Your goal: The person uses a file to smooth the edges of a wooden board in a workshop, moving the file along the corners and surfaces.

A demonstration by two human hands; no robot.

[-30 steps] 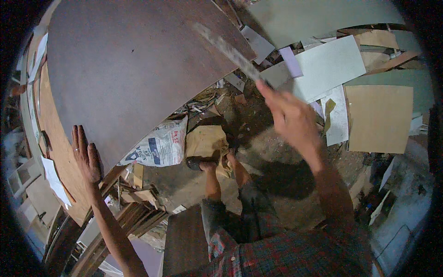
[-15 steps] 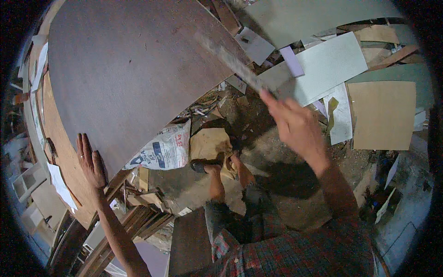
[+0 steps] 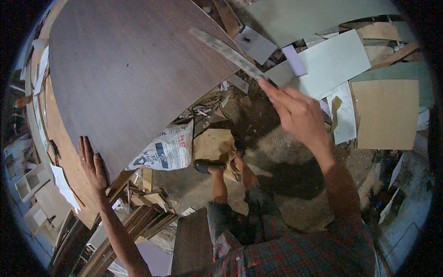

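A large brown wood panel [image 3: 124, 78] fills the upper left, lying over a paler board. At its near left edge my left hand [image 3: 93, 164] rests with fingers stretched out, holding nothing. My right hand [image 3: 297, 115] is closed round the near end of a long, flat, grey metal strip that looks like a file [image 3: 228, 54]. The file slants up and left from the fist, crossing the panel's right edge, and its far end is over the panel. Whether it touches that edge, I cannot tell.
Below the panel lie a printed white sack [image 3: 168, 150] and brown paper [image 3: 214, 145] by my feet. White board [image 3: 334, 62] and tan board [image 3: 386, 114] are at the right. Wood strips [image 3: 134, 233] are stacked at lower left; scraps litter the floor.
My right hand and the file have shifted slightly up and left relative to the panel, and the file is less blurred. My left hand keeps its place on the panel's edge.
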